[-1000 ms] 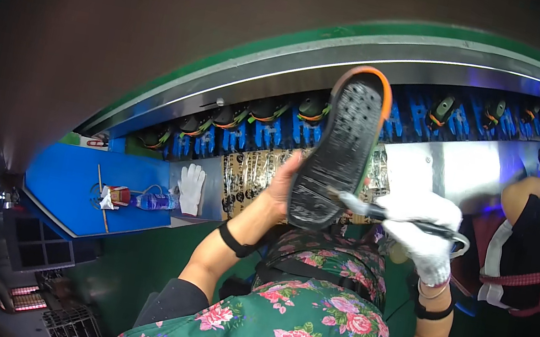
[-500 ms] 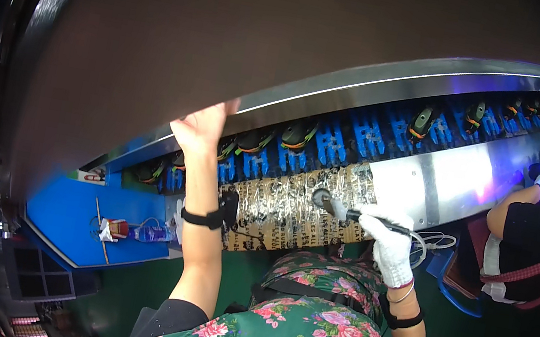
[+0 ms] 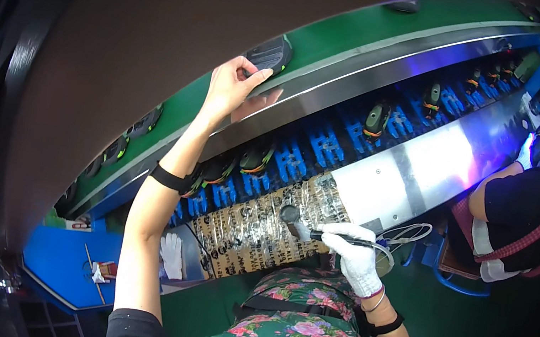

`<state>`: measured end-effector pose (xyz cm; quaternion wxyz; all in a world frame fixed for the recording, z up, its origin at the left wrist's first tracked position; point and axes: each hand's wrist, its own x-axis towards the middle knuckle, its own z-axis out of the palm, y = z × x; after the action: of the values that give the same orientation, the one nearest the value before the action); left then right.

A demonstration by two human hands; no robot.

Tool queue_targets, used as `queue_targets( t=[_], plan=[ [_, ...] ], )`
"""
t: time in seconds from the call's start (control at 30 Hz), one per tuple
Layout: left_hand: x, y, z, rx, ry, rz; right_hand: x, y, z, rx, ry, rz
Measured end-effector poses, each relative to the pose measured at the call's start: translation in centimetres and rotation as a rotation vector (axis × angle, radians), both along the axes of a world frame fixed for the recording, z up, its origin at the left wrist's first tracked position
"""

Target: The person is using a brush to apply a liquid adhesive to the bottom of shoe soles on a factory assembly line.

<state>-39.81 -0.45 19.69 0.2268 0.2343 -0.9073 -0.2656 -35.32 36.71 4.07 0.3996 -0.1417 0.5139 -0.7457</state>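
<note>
My bare left hand (image 3: pixel 232 88) reaches over a metal rail and pinches the near edge of a black ridged shoe sole (image 3: pixel 274 54) between thumb and fingers. The sole lies on a green conveyor belt (image 3: pixel 341 33). My right hand (image 3: pixel 354 257), in a white glove, is closed around a black-handled, brush-like tool (image 3: pixel 302 230) with a pale cable or hose by it. The tool's round dark end is over a bench section (image 3: pixel 250 237) wrapped in brown paper and clear film; I cannot tell whether it touches.
Blue racks (image 3: pixel 328 148) holding several dark shoes run behind the bench. A spare white glove (image 3: pixel 172 256) lies at the bench's left end, near a blue table (image 3: pixel 58 265). At right, a co-worker in gloves (image 3: pixel 526 150) handles a shoe under violet light.
My left hand has moved up and away onto the conveyor and grips a shoe sole. More of the green belt shows. My right hand still holds the brush-like tool over the wrapped bench.
</note>
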Motion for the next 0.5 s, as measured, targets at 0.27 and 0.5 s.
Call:
queue_targets(
  t=[0.27, 0.5],
  plan=[
    [-14.3, -6.7, 4.9, -0.218, -0.162, -0.306, -1.2, 3.7, -1.5, 0.08, -0.066, -0.171],
    [-29.9, -7.0, -0.8, -0.128, -0.435, -0.111, -3.3, 9.5, -2.4, 0.221, -0.118, -0.386]
  ],
)
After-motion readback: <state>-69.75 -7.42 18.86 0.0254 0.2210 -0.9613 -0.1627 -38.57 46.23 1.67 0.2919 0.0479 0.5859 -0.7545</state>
